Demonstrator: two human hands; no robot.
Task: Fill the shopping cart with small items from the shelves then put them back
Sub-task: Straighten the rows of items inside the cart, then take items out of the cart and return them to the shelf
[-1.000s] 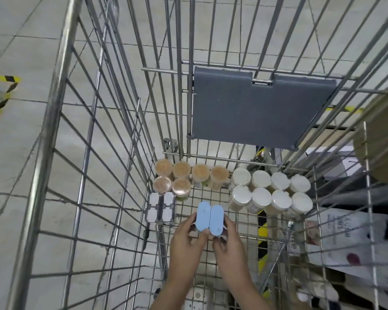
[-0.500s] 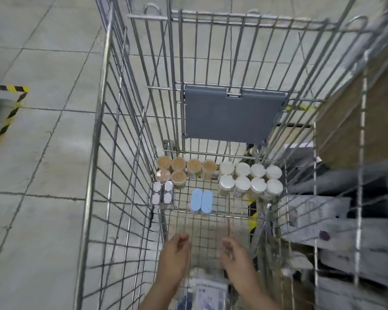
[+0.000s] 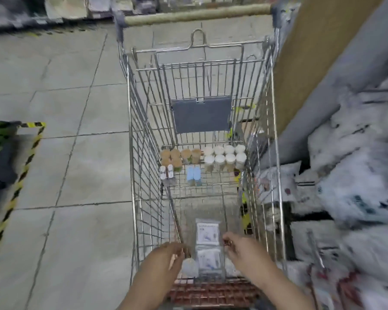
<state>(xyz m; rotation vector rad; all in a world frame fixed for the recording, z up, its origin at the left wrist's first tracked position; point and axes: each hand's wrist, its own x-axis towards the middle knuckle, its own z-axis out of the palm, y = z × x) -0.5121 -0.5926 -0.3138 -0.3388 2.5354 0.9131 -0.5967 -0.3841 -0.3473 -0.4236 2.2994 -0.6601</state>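
1. The blue pack [image 3: 193,176] now stands on the cart floor with nothing touching it. A second ago both hands held it there from either side; half a second ago they had already let go.
2. It sits between the grey-and-white pack [image 3: 167,172] on its left and the white-lidded jars [image 3: 225,155], just in front of the brown-lidded jars [image 3: 180,155], so the far end of the shopping cart [image 3: 132,135] holds a tidy cluster of small items.
3. Both hands have drawn back to the near end of the cart. The left hand [image 3: 166,257] and the right hand [image 3: 242,247] hover over the flat white packets [image 3: 207,233] lying there.
4. The grip of each hand looks loosely curled and carries nothing; the frame is blurred here, so whether any fingertip touches a packet or the wire is hard to say.
5. The view has also pulled back and up since then: the cart handle [image 3: 195,15] and the grey flap [image 3: 201,114] now show whole, with the shelf [image 3: 349,198] of pale bagged goods close on the right.
6. Judged from this, one placement is finished and the filling phase goes on; the next item probably comes from the shelf or the near packets. Nothing has yet been put back.
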